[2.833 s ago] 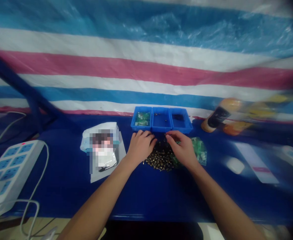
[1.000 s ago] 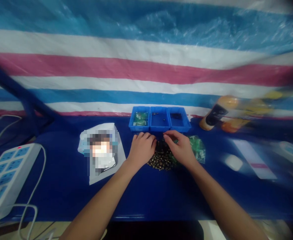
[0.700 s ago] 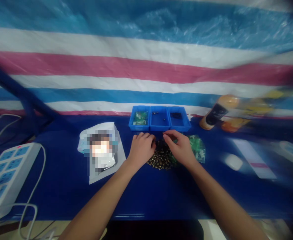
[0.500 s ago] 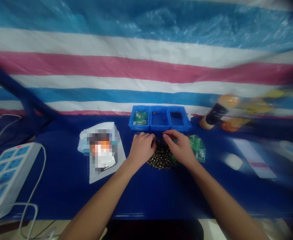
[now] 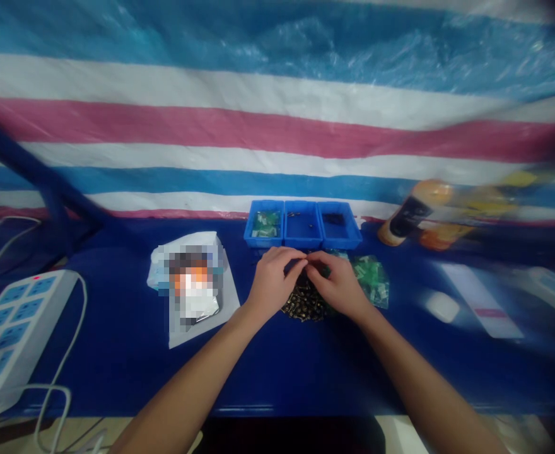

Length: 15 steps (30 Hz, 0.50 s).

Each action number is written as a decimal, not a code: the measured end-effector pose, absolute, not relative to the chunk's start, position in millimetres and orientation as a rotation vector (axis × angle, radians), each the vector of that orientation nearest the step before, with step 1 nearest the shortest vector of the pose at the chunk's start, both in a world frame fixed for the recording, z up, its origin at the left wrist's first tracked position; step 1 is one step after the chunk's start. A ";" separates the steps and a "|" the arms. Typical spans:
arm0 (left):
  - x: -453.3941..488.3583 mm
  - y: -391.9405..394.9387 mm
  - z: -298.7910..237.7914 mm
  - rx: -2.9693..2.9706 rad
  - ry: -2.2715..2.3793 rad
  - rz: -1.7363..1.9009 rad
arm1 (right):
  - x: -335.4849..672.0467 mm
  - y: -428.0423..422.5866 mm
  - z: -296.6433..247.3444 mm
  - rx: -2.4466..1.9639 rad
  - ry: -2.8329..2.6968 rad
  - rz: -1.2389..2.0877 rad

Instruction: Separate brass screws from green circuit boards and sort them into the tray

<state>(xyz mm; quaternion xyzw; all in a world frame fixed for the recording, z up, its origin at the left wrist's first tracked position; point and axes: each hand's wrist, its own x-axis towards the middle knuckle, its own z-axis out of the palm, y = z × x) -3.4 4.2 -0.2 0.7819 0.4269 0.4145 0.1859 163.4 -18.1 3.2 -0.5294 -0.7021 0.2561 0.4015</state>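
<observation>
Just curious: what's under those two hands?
A heap of small gold-coloured metal pieces; whatever lies directly beneath the left hand and right hand is covered, so cannot be seen.

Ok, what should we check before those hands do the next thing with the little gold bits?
1. Left hand and right hand over the small gold-coloured metal parts: ok.
2. Whole pile visible: not ok, the hands cover its far side.
3. Blue three-part tray standing behind the hands: ok.
4. Green plastic packets beside the pile: ok.
5. Something pinched in either hand: cannot tell.
</observation>
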 end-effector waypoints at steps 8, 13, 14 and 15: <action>-0.9 0.1 0.9 1.850 1.207 1.296 | 161.1 -21.9 9.5 -1.262 -1.831 0.684; -0.5 1.6 -0.6 1.722 1.229 1.263 | 162.5 -20.4 7.8 -1.275 -1.776 0.641; -0.5 2.2 -1.1 1.709 1.233 1.255 | 162.6 -20.1 7.5 -1.278 -1.769 0.633; -0.7 2.9 -1.6 1.698 1.235 1.244 | 162.5 -20.0 7.2 -1.275 -1.764 0.626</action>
